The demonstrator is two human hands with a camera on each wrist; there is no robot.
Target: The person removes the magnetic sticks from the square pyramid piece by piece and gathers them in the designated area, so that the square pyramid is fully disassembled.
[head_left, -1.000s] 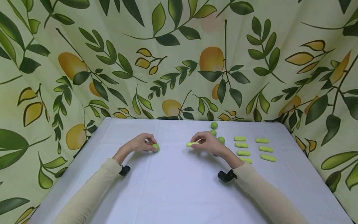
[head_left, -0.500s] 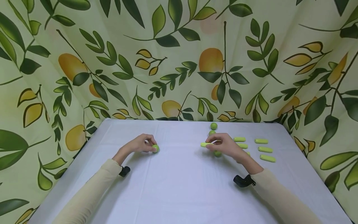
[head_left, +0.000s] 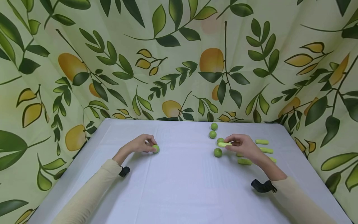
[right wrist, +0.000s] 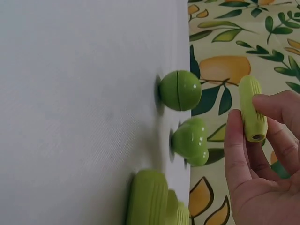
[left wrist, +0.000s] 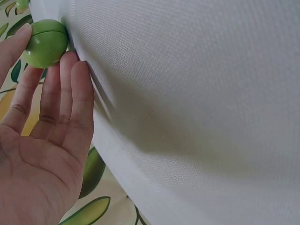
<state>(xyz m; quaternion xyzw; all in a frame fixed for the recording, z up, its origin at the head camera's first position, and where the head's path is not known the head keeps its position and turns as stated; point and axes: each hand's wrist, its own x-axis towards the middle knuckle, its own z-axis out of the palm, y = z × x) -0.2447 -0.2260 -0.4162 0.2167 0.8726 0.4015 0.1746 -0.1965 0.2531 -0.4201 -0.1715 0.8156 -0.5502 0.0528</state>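
Observation:
My left hand [head_left: 139,143] pinches a shiny green ball [head_left: 156,148] at the left-middle of the table. In the left wrist view that ball [left wrist: 46,44] has a seam round it, and thumb and fingertips hold it beside the white cloth. My right hand [head_left: 246,147] pinches a light-green ribbed stick [head_left: 224,144] between thumb and fingers, lifted above the cloth. Seen from the right wrist, the stick [right wrist: 253,110] has rounded edges and a small dark hole in one end. Close to it stand several green balls [head_left: 218,152]; the held stick partly covers one ball [head_left: 220,141].
Several more ribbed sticks [head_left: 261,142] lie right of the balls in two columns, some hidden behind my right hand and forearm. A white cloth [head_left: 173,186] covers the table. Behind it hangs a leaf-and-fruit patterned curtain [head_left: 179,77]. Each wrist bears a black camera [head_left: 263,186].
My right hand has moved right with the ribbed stick, from the table's middle to beside the green balls, uncovering the nearer ones. My left hand has stayed in place with its ball.

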